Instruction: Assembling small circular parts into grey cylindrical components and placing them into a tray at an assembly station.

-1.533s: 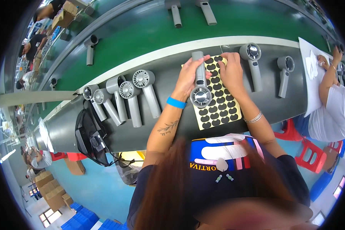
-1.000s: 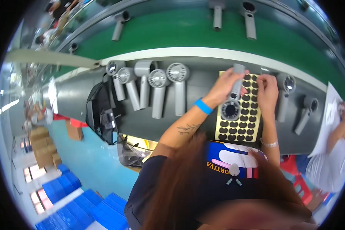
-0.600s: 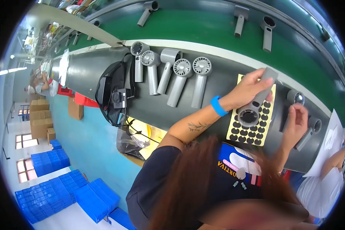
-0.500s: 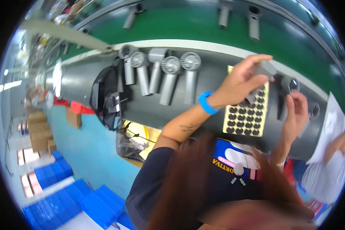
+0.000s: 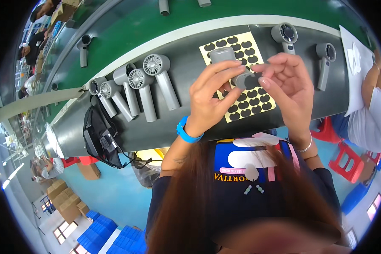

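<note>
My left hand (image 5: 213,91) is closed around a small grey handheld fan (image 5: 222,53), whose rounded head shows beyond the fingers. The fan's handle end points toward my right hand (image 5: 290,82). Thumb and forefinger of that hand pinch a dark oval sticker (image 5: 251,80) right at the handle end; whether it is stuck down I cannot tell. Beneath both hands lies a pale yellow sheet (image 5: 230,119) with rows of black oval stickers, partly hidden by the hands.
Several grey fans (image 5: 161,78) lie in a group at left on the dark bench (image 5: 190,122). Two more fans (image 5: 324,63) lie at right. A black bag (image 5: 100,133) sits at the bench's left edge. Beyond runs a green belt (image 5: 127,25). Another person's arm (image 5: 371,86) rests at far right.
My right hand has come in from the right to the handle end of the fan in my left hand. The view has shifted, showing more of the right side.
</note>
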Action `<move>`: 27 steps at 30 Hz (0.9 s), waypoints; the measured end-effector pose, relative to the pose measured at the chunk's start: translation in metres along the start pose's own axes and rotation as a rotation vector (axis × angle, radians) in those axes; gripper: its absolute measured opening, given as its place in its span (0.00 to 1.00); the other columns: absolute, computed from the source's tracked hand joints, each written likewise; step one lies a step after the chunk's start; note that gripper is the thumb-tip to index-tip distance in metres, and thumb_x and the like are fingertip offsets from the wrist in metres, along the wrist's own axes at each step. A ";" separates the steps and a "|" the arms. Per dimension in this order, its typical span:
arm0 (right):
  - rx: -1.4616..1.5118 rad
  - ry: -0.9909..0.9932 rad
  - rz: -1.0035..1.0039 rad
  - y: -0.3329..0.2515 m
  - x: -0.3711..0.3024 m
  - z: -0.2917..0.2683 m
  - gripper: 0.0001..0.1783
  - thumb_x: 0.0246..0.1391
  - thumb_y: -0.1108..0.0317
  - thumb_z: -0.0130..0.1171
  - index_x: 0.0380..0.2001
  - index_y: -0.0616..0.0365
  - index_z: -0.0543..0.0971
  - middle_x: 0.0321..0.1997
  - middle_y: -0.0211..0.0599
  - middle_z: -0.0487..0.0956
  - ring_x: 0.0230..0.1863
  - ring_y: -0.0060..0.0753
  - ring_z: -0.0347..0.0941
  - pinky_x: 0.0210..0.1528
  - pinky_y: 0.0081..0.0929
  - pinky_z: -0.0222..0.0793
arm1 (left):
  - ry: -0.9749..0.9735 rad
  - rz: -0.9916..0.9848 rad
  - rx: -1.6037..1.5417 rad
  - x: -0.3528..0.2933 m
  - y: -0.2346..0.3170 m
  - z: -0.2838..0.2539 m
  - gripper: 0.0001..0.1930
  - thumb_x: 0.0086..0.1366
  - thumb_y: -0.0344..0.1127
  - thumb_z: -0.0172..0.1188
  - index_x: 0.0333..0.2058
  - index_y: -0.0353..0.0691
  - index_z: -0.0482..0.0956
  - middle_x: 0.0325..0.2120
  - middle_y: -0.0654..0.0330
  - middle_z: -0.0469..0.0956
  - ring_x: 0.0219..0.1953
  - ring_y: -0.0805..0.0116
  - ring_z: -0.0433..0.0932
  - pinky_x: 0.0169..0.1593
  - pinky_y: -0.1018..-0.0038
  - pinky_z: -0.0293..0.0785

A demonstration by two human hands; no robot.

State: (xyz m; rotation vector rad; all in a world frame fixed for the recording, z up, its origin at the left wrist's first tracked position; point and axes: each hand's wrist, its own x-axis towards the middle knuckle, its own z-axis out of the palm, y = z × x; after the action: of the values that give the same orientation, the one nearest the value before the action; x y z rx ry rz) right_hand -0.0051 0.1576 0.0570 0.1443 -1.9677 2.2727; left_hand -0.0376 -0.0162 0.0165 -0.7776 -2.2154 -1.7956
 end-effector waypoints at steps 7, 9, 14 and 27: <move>0.049 -0.027 0.086 0.002 0.001 -0.002 0.19 0.49 0.86 0.56 0.44 0.62 0.66 0.33 0.36 0.74 0.50 0.35 0.73 0.49 0.22 0.69 | 0.000 -0.110 -0.246 -0.008 -0.002 0.006 0.22 0.48 0.14 0.60 0.45 0.33 0.78 0.45 0.51 0.75 0.33 0.70 0.81 0.36 0.78 0.80; 0.049 -0.028 0.015 0.004 0.001 -0.001 0.17 0.49 0.85 0.57 0.42 0.63 0.66 0.34 0.35 0.75 0.46 0.28 0.75 0.41 0.18 0.74 | -0.019 -0.149 -0.314 -0.007 0.002 0.006 0.22 0.49 0.14 0.61 0.46 0.32 0.77 0.47 0.51 0.73 0.35 0.69 0.81 0.38 0.78 0.80; 0.029 -0.035 0.048 0.001 0.002 -0.002 0.18 0.49 0.86 0.56 0.41 0.63 0.65 0.34 0.37 0.75 0.48 0.31 0.74 0.43 0.19 0.73 | -0.061 -0.240 -0.514 -0.006 0.004 0.002 0.22 0.52 0.15 0.62 0.48 0.30 0.75 0.51 0.50 0.69 0.38 0.66 0.81 0.42 0.75 0.81; -0.018 -0.006 0.024 0.001 0.001 0.000 0.17 0.48 0.85 0.58 0.39 0.62 0.65 0.34 0.35 0.75 0.47 0.29 0.75 0.41 0.18 0.76 | -0.103 -0.269 -0.546 -0.006 0.003 -0.001 0.21 0.54 0.17 0.61 0.48 0.31 0.75 0.51 0.51 0.69 0.39 0.67 0.80 0.42 0.77 0.80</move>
State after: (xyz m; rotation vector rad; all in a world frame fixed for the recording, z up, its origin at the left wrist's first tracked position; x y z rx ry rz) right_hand -0.0058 0.1576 0.0566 0.1260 -2.0022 2.2714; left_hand -0.0317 -0.0183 0.0166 -0.6929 -1.9744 -2.6047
